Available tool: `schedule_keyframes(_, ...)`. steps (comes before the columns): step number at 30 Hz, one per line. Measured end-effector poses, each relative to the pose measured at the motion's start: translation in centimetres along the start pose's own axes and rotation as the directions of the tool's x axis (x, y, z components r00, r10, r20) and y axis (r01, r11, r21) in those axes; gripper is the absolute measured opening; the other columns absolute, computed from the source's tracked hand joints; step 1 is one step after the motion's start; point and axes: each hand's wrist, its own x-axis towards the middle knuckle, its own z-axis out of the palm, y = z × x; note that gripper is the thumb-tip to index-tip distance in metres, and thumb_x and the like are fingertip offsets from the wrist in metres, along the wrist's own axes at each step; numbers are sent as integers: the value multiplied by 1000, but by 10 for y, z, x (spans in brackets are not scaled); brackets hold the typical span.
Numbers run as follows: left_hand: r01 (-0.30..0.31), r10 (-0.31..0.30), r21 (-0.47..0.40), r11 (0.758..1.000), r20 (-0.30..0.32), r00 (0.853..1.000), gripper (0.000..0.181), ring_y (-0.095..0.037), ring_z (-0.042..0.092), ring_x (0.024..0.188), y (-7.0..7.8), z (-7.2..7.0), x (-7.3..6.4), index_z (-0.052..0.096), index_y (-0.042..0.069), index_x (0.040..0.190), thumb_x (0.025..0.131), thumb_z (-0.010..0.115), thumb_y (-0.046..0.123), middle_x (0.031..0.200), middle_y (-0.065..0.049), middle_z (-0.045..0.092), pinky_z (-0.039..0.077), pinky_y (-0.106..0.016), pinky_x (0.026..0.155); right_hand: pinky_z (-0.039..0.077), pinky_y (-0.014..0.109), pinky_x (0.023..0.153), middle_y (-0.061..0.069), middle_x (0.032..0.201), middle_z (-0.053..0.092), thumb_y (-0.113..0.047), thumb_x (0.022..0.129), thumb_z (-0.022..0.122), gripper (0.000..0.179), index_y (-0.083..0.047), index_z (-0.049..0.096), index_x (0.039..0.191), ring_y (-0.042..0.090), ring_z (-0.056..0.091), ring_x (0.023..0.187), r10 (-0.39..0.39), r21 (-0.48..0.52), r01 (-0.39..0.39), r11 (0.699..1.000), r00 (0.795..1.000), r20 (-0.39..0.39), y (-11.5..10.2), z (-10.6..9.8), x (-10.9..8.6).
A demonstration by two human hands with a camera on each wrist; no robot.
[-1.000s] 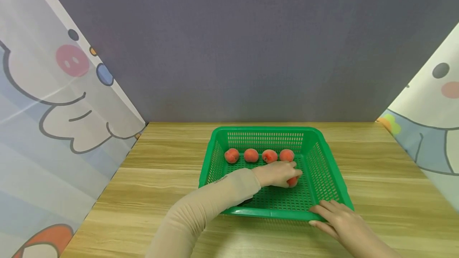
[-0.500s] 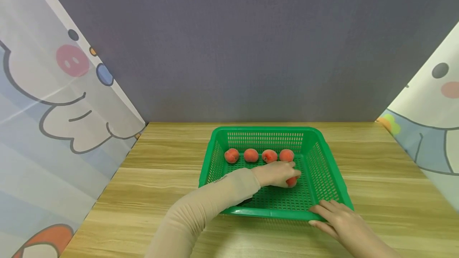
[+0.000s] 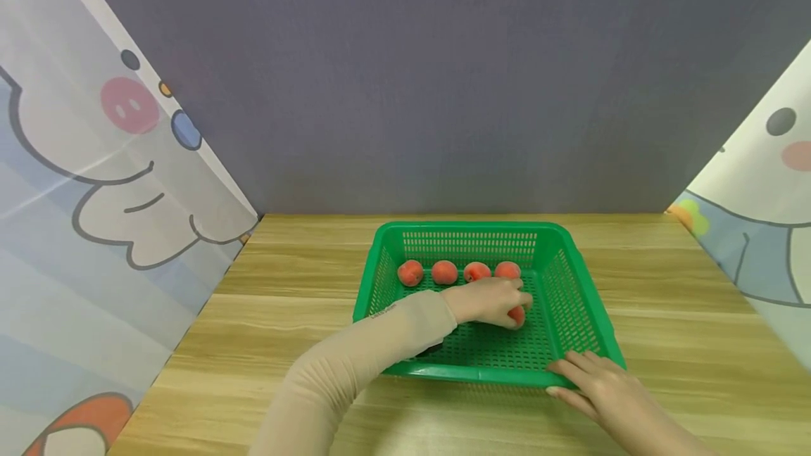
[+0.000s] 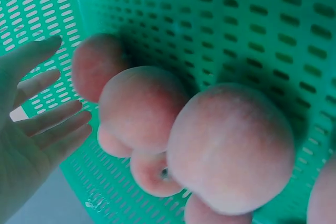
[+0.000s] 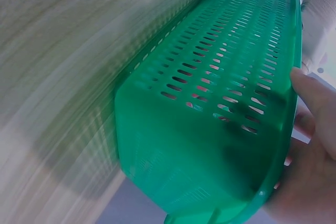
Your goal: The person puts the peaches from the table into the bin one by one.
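Observation:
A green plastic basket [image 3: 481, 374] with slotted walls stands on the table. Along its far side lie several peaches in a row, including a far-left peach [image 3: 410, 273]. More peaches show in the left wrist view, where a large peach [image 4: 231, 148] is closest to the camera; the left arm mostly hides this nearer row in the head view. My left hand [image 3: 497, 301] is inside the basket, fingers spread [image 4: 39, 114] beside the end peach [image 4: 98, 66], with a gap between. My right hand [image 3: 598, 385] grips the basket's near right corner, thumb outside the rim, fingers over it.
The wooden table [image 3: 285, 301] extends on both sides of the basket. A grey panel [image 3: 469, 83] rises behind it, and cartoon-printed sheets flank the table. A small dark thing [image 3: 431, 349] shows under the left sleeve, inside the basket's near side.
The left hand has risen slightly and its fingers have loosened from the peach at the right end of the nearer row. The right hand and the basket stay in place.

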Motion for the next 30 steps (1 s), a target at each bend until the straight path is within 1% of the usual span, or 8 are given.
schedule_keyframes(6, 4, -4, -3, 1000, 20, 1000, 37, -6, 51, 99, 0, -13, -7, 50, 24, 123, 88, 51, 36, 127, 0, 43, 40, -12, 67, 48, 38, 65, -11, 86, 56, -34, 72, 69, 22, -20, 63, 89, 11, 55, 75, -24, 4, 24, 1000, 1000, -13, 1, -1, 2)
schedule_keyframes(9, 13, -12, -27, 1000, 37, 999, 38, -3, 54, 87, 0, -21, -13, 49, 24, 124, 88, 51, 37, 126, 2, 43, 39, -11, 65, 48, 34, 62, -10, 85, 56, -33, 72, 69, 22, -19, 64, 88, 10, 55, 74, -42, 6, 42, 999, 999, -14, 2, -3, 3)
schedule_keyframes(13, 21, -20, -34, 999, 46, 999, 39, -1, 52, 65, 0, -30, -21, 49, 22, 124, 88, 51, 36, 115, 7, 48, 38, -12, 56, 47, 27, 57, -10, 83, 55, -31, 72, 69, 22, -17, 64, 88, 8, 54, 71, -74, 31, 75, 997, 997, -23, 3, -4, 4)
schedule_keyframes(17, 36, -36, -27, 999, 27, 999, 37, -2, 54, 76, -3, -38, -30, 51, 22, 121, 87, 53, 35, 114, 9, 52, 40, -14, 57, 46, 24, 54, -11, 81, 53, -33, 72, 69, 23, -17, 65, 87, 6, 53, 68, -92, 22, 93, 995, 995, -34, 3, -6, 6)
schedule_keyframes(19, 42, -41, -38, 998, 9, 999, 35, -2, 54, 85, -4, -41, -36, 52, 20, 120, 87, 54, 34, 116, 9, 52, 41, -13, 61, 46, 25, 53, -11, 80, 53, -35, 72, 69, 24, -17, 65, 86, 6, 53, 67, -96, 2, 96, 995, 995, -29, 3, -7, 7)
schedule_keyframes(22, 47, -48, -64, 997, -15, 999, 34, -5, 54, 90, -8, -47, -46, 54, 19, 118, 87, 54, 32, 120, 5, 49, 41, -13, 66, 46, 26, 53, -12, 79, 53, -38, 71, 68, 26, -17, 66, 86, 6, 53, 66, -98, -25, 98, 995, 995, -20, 3, -9, 8)
schedule_keyframes(26, 62, -67, -85, 994, -54, 996, 34, -10, 54, 93, -15, -55, -60, 53, 18, 121, 88, 54, 28, 120, -1, 50, 43, -18, 71, 48, 30, 59, -12, 81, 55, -40, 71, 68, 31, -16, 67, 89, 7, 54, 68, -104, -55, 102, 993, 994, -34, 0, -13, 12)
schedule_keyframes(30, 72, -82, -108, 992, -92, 992, 28, -16, 51, 109, -24, -60, -77, 56, 16, 115, 88, 54, 24, 113, -5, 56, 43, -21, 77, 50, 35, 64, -9, 83, 58, -43, 72, 66, 34, -15, 67, 92, 10, 56, 71, -101, -70, 97, 993, 993, -63, -2, -19, 15)
